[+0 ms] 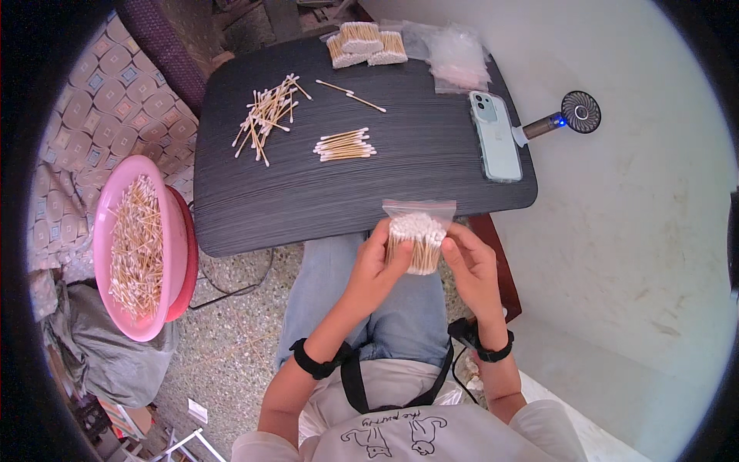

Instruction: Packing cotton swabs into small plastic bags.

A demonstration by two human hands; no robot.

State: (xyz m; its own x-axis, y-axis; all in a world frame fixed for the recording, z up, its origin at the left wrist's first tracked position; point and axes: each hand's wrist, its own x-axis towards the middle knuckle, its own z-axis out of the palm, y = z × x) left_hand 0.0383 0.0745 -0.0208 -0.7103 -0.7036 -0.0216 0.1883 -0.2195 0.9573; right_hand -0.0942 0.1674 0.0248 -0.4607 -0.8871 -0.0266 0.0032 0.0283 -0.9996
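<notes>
Between my two hands, over my lap at the table's near edge, is a clear zip bag of cotton swabs [416, 245], its swabs upright with white tips toward the top. My left hand [379, 258] grips the bag's left side, thumb across its front. On the right side my right hand [468, 262] holds it, thumb at the edge. A neat small stack of cotton swabs [345, 145] lies on the black table [431, 173] beyond the bag. Farther left is a loose, crossed heap of swabs [268, 115], and two single swabs [350, 95] lie apart from it.
Filled swab bags [362, 42] are piled at the table's far edge beside empty clear bags [458, 58]. A phone [496, 138] lies at the right, near a small fan [579, 113]. Left of the table, a pink basin [165, 254] holds many loose swabs. A wall [631, 231] bounds the right.
</notes>
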